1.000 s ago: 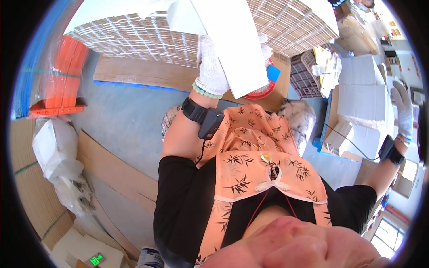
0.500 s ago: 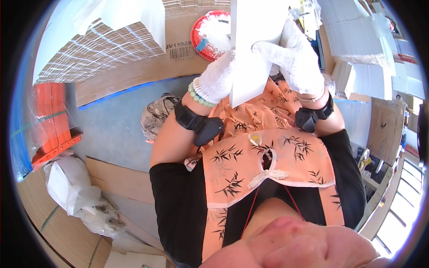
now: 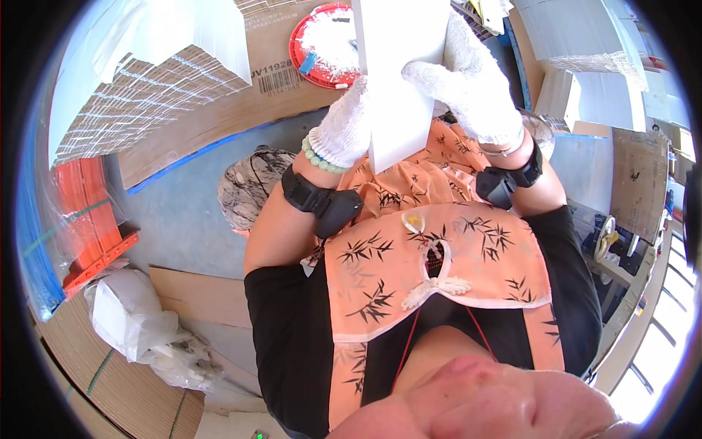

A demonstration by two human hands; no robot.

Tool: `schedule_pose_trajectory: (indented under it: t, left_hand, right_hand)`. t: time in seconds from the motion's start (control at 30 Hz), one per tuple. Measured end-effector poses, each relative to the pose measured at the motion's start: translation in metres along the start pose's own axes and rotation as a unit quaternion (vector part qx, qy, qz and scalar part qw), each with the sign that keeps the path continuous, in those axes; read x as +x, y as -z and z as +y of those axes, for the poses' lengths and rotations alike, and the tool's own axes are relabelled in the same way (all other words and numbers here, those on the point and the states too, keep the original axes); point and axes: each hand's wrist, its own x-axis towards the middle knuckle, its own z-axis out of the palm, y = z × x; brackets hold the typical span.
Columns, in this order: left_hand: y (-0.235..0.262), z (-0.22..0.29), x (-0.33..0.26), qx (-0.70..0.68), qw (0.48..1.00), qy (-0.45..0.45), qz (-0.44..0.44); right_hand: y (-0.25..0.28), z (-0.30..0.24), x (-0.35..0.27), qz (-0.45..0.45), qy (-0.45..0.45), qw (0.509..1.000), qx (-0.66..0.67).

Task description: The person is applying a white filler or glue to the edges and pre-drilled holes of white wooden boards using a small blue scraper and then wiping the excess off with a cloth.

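Over the lap of the apron, a white box is gripped from both sides: the gloved left hand holds its left edge, fingers hidden behind it, and the gloved right hand clasps its right edge, thumb across its face. Beyond its left side, a red tray of white bits lies on cardboard.

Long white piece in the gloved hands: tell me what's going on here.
A person's gloved left hand and right hand hold the long white piece between them, the right thumb across its face. Its near end is over the orange apron. Beyond the left hand is a red tray of white bits.
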Motion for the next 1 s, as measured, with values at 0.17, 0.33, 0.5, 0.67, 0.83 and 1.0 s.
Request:
schedule_pose_trajectory:
  t: [0.17, 0.33, 0.5, 0.67, 0.83, 1.0]
  left_hand:
    - [-0.003, -0.004, 0.001, -0.065, 0.998, -0.002, 0.024]
    - [-0.014, -0.006, 0.005, 0.021, 0.994, 0.009, 0.103]
    - [-0.009, -0.005, 0.001, 0.02, 0.995, 0.038, 0.095]
    - [-0.014, 0.002, 0.005, 0.101, 0.991, 0.05, 0.069]
    - [-0.012, 0.004, 0.003, -0.035, 0.999, -0.002, 0.01]
    - [-0.015, 0.007, 0.005, -0.049, 0.993, 0.007, 0.105]
  right_hand:
    - [0.003, 0.015, 0.006, -0.059, 0.028, 0.991, 0.116]
    - [0.011, 0.031, 0.011, -0.09, -0.04, 0.975, 0.201]
    - [0.015, 0.04, 0.008, -0.1, -0.007, 0.968, 0.229]
    - [0.003, 0.024, 0.017, -0.106, -0.02, 0.973, 0.205]
    - [0.006, 0.033, 0.024, -0.182, 0.036, 0.956, 0.228]
    - [0.022, 0.048, 0.034, 0.034, 0.331, 0.9, -0.282]
